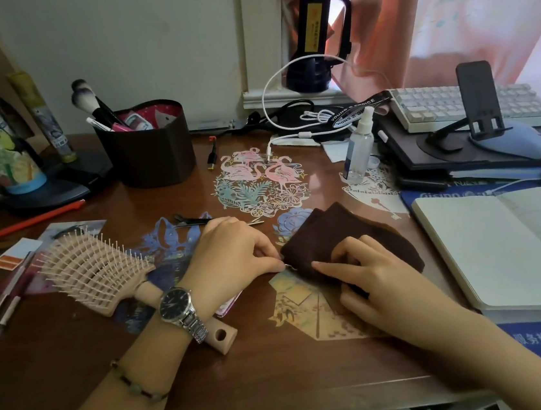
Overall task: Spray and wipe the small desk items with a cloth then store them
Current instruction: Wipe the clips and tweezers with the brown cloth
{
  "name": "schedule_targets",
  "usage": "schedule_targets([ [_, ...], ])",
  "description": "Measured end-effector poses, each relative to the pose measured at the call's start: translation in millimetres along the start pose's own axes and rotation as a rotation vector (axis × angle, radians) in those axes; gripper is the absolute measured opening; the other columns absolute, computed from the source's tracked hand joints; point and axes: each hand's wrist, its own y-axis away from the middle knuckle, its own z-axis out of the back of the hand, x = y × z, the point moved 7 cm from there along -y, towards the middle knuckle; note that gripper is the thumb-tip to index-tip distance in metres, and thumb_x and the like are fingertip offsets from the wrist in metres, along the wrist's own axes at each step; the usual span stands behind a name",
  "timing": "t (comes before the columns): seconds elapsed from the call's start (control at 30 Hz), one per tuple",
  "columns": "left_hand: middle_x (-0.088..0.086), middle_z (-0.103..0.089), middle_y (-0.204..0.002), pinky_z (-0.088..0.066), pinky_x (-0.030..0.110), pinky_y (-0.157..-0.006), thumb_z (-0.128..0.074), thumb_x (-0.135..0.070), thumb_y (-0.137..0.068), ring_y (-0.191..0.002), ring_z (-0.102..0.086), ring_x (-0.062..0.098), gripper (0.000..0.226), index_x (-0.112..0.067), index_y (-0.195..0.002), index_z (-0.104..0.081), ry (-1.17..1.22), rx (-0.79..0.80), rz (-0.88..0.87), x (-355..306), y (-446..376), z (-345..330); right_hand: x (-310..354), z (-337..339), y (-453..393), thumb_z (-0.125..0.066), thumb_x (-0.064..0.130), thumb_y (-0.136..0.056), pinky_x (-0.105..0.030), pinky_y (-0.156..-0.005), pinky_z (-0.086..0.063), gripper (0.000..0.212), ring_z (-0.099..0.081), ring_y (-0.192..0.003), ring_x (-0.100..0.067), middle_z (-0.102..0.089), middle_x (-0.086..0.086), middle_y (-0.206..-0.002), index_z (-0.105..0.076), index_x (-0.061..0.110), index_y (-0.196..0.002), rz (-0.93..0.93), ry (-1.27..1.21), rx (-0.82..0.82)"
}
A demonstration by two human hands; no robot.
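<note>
A folded dark brown cloth lies on the wooden desk at centre right. My right hand presses down on its near edge, fingers gripping the fabric. My left hand pinches a thin silvery item at the cloth's left edge; most of that item is hidden. Small scissors lie just beyond my left hand. A clear spray bottle stands upright behind the cloth. A pink hairbrush lies to the left, its handle passing under my left wrist.
A brown organiser box with makeup brushes stands at the back left. An open notebook lies at right, a keyboard and phone stand behind it. White cables, a red pen and papercut decorations cover the desk.
</note>
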Motion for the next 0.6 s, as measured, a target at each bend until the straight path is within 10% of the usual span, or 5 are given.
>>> schedule_targets([
  [0.6,-0.016,-0.066,-0.071,-0.027,0.023,-0.091,-0.070,-0.046,-0.076,-0.083,-0.047,0.004,0.012,-0.035,-0.078,-0.073,-0.037,-0.005,-0.057,-3,-1,-1,11,-9,-20,-0.036,0.032,-0.093,-0.029,-0.078,-0.046,0.046,-0.044,-0.089,-0.012,-0.045,0.005,-0.103,-0.054,0.021,-0.133,0.035,-0.079,-0.011],
])
